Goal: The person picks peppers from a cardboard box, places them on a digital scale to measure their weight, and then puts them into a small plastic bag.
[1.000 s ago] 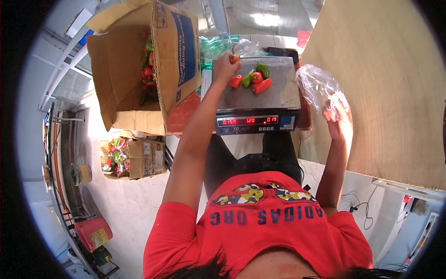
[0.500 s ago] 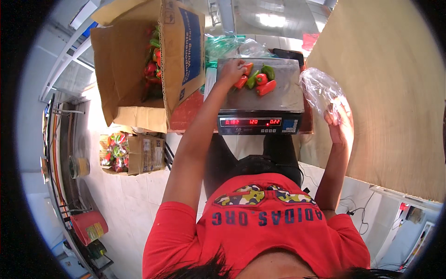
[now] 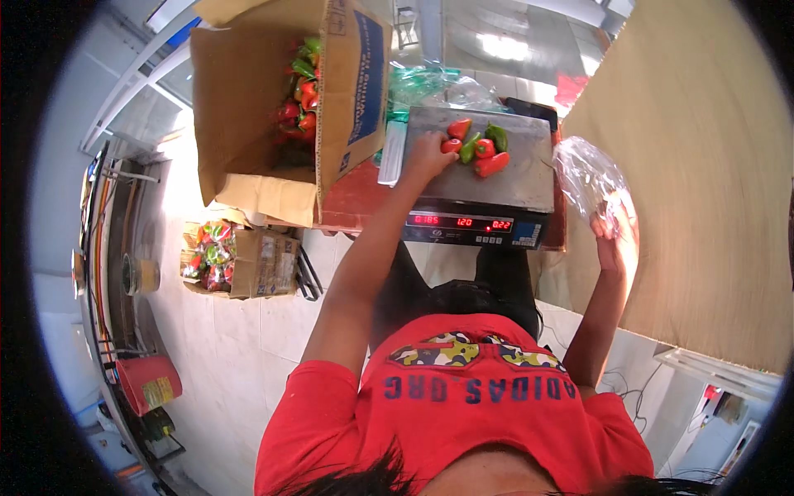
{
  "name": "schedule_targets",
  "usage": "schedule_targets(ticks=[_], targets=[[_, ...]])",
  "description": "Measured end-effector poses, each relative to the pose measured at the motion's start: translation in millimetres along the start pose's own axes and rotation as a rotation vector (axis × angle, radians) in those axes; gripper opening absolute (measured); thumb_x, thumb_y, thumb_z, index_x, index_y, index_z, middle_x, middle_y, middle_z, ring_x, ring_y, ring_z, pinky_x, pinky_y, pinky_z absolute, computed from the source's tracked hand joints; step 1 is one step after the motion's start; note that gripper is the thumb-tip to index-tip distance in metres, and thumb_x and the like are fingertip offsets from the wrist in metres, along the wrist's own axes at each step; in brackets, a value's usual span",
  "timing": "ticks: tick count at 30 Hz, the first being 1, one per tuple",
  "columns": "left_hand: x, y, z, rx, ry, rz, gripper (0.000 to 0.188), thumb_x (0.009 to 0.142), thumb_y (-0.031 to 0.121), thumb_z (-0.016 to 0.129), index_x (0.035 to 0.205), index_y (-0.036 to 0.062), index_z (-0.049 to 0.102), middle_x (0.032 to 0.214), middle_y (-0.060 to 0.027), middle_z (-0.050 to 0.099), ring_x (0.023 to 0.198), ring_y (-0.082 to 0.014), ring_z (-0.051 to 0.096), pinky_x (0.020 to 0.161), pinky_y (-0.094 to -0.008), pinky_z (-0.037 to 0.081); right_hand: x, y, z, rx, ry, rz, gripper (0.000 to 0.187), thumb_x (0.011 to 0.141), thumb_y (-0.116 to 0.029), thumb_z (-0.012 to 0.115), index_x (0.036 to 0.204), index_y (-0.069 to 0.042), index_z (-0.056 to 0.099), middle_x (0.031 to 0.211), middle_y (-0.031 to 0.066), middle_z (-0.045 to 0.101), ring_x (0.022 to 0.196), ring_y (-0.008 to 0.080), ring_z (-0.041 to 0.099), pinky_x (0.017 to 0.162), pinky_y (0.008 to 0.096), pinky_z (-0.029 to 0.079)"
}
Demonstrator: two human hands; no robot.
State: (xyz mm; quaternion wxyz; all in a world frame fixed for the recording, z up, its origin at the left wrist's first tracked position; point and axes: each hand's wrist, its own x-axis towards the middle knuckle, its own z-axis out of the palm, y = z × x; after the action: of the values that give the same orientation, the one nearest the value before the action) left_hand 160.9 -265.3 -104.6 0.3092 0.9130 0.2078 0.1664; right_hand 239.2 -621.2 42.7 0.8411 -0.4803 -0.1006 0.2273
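Several red and green peppers lie in a loose group on the metal plate of a digital scale (image 3: pixel 513 178). My left hand (image 3: pixel 430 157) is at the plate's left side, its fingers closed on a small red pepper (image 3: pixel 451 145). Just beyond it lies an orange-red pepper (image 3: pixel 459 128), and to its right are a green pepper (image 3: pixel 470 149), a dark green pepper (image 3: pixel 497 137) and a long red pepper (image 3: pixel 492 165). Right of the scale, my right hand (image 3: pixel 619 231) grips a clear plastic bag (image 3: pixel 589 169), which hangs crumpled and looks to have nothing in it.
A large open cardboard box (image 3: pixel 248 107) with many peppers stands left of the scale on a red table (image 3: pixel 356 198). Below on the floor is a smaller box (image 3: pixel 269 263) with bagged peppers. Plastic bags (image 3: pixel 418 87) lie behind the scale; a wooden board (image 3: pixel 678 182) fills the right.
My left hand has left the orange-red pepper and come nearer, onto the small red one beside it. The right hand still holds the bag. The whole view has shifted slightly.
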Motion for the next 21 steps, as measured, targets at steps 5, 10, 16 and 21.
schedule_targets(ticks=[5,10,16,21], targets=[[-30.7,62.8,-43.4,-0.129,-0.008,0.037,0.043,0.077,0.032,0.068,0.106,0.0008,0.060,0.101,-0.0183,0.058,0.089,-0.0308,0.057,0.081,-0.0372,0.045,1.3,-1.6,-5.5,-0.030,0.025,-0.003,0.014,0.089,-0.012,0.059,0.100,-0.004,0.054,0.070,-0.0026,0.049,0.047,0.0033,0.033,0.047,0.0207,0.029],[-94.9,155.7,-198.4,-0.504,-0.174,0.126,0.038,0.087,0.028,0.060,0.114,0.0004,0.058,0.102,-0.0106,0.058,0.092,-0.0181,0.057,0.080,-0.0297,0.046,7.7,2.9,9.8,-0.079,-0.040,0.041,0.012,0.093,-0.015,0.054,0.098,-0.005,0.053,0.063,-0.0045,0.040,0.049,0.0036,0.031,0.049,0.0206,0.028],[-65.5,66.4,-329.2,-0.357,0.271,-0.027,0.044,0.086,0.035,0.065,0.112,-0.0003,0.058,0.090,-0.0062,0.062,0.080,-0.0111,0.059,0.069,-0.0245,0.047,14.4,12.6,22.6,-0.083,-0.008,0.073,0.012,0.093,-0.014,0.053,0.099,-0.004,0.052,0.064,-0.0042,0.040,0.050,0.0041,0.032,0.049,0.0209,0.028],[-23.9,-56.4,-336.5,-0.200,0.112,-0.324,0.053,0.082,0.039,0.068,0.115,-0.0016,0.057,0.093,-0.0073,0.062,0.080,-0.0136,0.057,0.070,-0.0257,0.047,16.3,15.8,28.1,-0.069,-0.113,0.092,0.011,0.093,-0.013,0.052,0.101,-0.004,0.052,0.065,-0.0037,0.041,0.051,0.0045,0.033,0.050,0.0212,0.029]])
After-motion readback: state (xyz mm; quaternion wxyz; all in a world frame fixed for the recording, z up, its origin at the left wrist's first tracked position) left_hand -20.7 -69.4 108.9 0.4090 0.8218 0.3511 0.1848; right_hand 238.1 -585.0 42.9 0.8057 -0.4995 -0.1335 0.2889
